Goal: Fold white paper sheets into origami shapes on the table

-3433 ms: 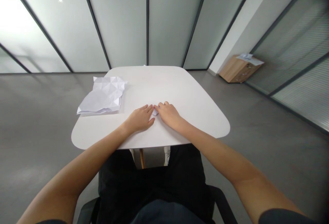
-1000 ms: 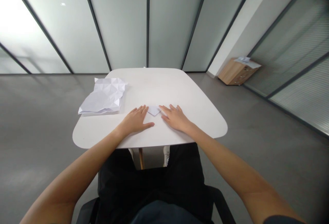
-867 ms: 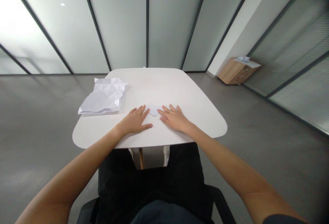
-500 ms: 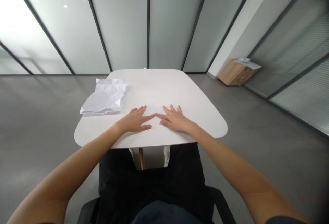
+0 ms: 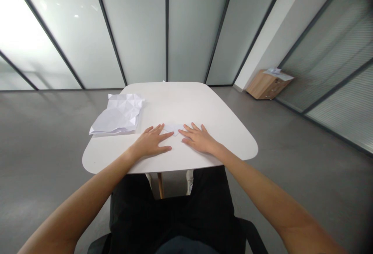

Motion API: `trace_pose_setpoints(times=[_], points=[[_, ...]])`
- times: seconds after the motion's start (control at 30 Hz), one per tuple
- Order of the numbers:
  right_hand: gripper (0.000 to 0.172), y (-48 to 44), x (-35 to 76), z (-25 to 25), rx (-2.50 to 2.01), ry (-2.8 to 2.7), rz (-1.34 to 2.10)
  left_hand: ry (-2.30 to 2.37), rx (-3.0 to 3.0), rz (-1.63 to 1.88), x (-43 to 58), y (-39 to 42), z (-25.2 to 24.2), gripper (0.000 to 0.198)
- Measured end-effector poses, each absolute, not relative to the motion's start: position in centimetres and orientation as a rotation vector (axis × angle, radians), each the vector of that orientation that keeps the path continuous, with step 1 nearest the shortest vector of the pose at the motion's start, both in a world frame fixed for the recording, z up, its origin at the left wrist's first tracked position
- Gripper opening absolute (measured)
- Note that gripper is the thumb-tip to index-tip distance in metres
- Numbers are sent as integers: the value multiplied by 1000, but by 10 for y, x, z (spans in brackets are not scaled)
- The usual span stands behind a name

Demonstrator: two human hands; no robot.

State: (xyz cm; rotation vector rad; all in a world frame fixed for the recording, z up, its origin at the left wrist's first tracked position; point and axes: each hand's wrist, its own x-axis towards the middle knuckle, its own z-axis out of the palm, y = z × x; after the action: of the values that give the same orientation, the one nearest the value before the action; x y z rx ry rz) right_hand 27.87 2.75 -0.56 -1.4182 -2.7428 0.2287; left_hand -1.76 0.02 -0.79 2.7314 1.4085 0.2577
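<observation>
The fingers of both hands are spread flat and open on the tabletop, with nothing gripped. The left fingertips and right fingertips are pointed toward each other, with only a narrow gap between them. A small folded white paper is lying just beyond that gap, and its near edges are touched by the fingertips of the left hand and the right hand. Faint crease lines are visible on it.

Both hands are rested near the near edge of a white rounded table. To the left, well beside the left hand, a large creased sheet of white paper is lying crumpled and partly flattened. Far to the right, beyond the table, loose papers are lying on top of a low wooden drawer cabinet, set on a grey floor against a frosted glass partition.
</observation>
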Motion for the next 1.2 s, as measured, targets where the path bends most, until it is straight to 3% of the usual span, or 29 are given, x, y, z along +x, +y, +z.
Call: trace_pose_setpoints(times=[0.27,0.5,0.73,0.97,1.2], points=[[73,33,282,-10,-1421,-2713,203,1539,2661,351,-19,3,-16,96],[64,48,286,-8,-1353,-2719,140,1671,2682,378,-8,14,-6,61],[39,81,274,0,-1184,-2713,113,1423,2699,372,-23,59,8,38],[37,118,259,5,-1154,-2745,140,1382,2653,377,-28,102,6,34],[38,145,263,12,-1186,-2680,435,1397,2660,407,-20,110,12,42]])
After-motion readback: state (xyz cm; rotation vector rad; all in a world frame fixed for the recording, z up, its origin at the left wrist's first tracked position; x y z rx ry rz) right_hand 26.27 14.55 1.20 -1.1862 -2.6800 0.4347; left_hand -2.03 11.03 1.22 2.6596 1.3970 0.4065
